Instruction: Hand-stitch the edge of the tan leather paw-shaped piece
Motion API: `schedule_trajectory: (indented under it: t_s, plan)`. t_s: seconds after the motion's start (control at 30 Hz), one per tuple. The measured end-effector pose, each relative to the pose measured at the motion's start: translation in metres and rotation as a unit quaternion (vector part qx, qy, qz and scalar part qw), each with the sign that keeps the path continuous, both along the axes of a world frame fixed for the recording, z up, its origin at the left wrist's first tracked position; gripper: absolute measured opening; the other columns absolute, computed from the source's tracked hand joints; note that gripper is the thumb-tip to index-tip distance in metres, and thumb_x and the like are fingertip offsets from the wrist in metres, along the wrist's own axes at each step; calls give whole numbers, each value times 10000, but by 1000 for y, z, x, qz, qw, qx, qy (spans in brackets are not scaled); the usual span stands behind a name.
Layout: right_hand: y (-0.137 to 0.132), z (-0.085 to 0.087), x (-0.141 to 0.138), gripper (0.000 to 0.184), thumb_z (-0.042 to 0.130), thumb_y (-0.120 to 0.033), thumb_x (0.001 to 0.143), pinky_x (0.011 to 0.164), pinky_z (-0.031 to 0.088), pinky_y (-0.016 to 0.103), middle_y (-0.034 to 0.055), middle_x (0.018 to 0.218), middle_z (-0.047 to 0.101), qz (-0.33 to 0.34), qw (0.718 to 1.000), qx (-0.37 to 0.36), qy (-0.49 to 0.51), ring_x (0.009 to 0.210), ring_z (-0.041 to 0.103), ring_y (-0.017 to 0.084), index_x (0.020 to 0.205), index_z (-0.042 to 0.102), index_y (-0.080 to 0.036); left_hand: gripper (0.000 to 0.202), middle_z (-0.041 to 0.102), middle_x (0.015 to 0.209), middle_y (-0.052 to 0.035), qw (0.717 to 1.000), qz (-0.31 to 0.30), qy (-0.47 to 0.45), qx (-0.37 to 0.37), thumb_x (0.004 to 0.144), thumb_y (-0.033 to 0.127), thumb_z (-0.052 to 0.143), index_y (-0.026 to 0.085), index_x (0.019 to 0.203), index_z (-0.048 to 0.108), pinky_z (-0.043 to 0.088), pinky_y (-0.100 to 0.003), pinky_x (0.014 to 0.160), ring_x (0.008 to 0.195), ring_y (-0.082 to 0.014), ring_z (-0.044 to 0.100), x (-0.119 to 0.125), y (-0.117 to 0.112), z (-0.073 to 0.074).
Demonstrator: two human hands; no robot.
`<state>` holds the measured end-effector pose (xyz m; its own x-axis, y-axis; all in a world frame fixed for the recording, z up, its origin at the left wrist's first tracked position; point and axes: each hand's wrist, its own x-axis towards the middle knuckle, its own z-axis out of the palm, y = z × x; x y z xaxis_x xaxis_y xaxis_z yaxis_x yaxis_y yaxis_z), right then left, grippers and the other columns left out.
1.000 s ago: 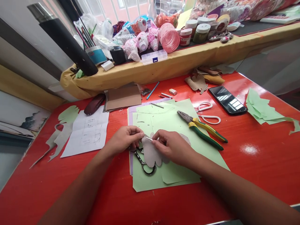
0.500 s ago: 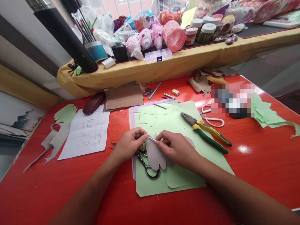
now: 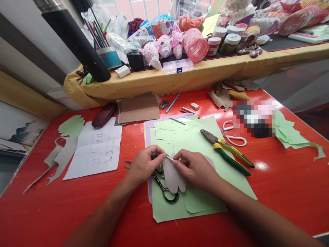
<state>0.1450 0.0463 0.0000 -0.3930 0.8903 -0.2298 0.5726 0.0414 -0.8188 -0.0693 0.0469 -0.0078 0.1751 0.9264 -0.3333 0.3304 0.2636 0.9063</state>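
A short, thin silvery rod (image 3: 170, 157) spans the gap between my two hands. My left hand (image 3: 146, 160) pinches its left end between thumb and forefinger. Thumb and fingers of my right hand (image 3: 196, 168) close on the other end. From the rod hangs a grey cut-out sheet (image 3: 174, 177) with rounded lobes at its bottom edge; its upper edge is partly hidden by the fingers. Below lie black-handled scissors (image 3: 164, 187), partly under my left hand, on light green sheets (image 3: 205, 202). To the right, pliers (image 3: 227, 151) with green and yellow handles rest on the green sheet.
White-handled scissors (image 3: 235, 140) lie beyond the pliers, beside a blurred patch. A sketched white paper (image 3: 95, 154), dark case (image 3: 104, 115) and brown boards (image 3: 138, 109) are at left. A ledge (image 3: 154, 80) crowded with jars and craft pieces runs along the back.
The view has shifted slightly, so everything sits a little lower in it. Both hands keep nearly the same pinch on the rod.
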Motion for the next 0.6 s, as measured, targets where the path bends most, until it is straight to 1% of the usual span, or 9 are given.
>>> schedule_trajectory:
  t_s: [0.1,0.23,0.37,0.43,0.6]
  plan:
    - [1,3,-1,152,591,-338,960,550,324,258,-40,616,632,3,1000,-1,-21,566,529,135,930,681,-220,234,595,664,34,1000,3,4,2,906,427,661,194,881,666,414,-206,481,546,-100,523,0,-1,0]
    - [2,8,-4,146,591,-325,960,568,339,257,-35,618,643,3,999,-5,-45,566,540,138,924,682,-217,222,589,607,38,998,-2,-18,-60,881,417,668,197,905,678,436,-214,453,504,-113,537,-1,1,4]
    - [2,10,-5,156,584,-333,965,572,338,256,-33,619,647,0,998,-7,-55,568,545,141,921,680,-219,260,671,716,3,996,-5,-25,-89,826,372,716,194,1014,708,483,-219,477,584,-136,613,-3,4,9]
    - [2,10,-5,160,584,-338,965,570,336,255,-32,620,647,-2,998,-11,-56,564,540,141,924,683,-219,279,682,724,-4,995,-6,-19,-97,827,373,712,191,1038,712,492,-223,484,588,-140,623,-3,5,10]
    - [3,12,-6,168,585,-341,962,564,330,255,-27,625,649,-1,998,-17,-64,563,533,143,924,693,-218,245,674,705,-1,995,-3,3,-104,843,411,689,189,948,697,476,-221,467,553,-135,612,-2,4,10]
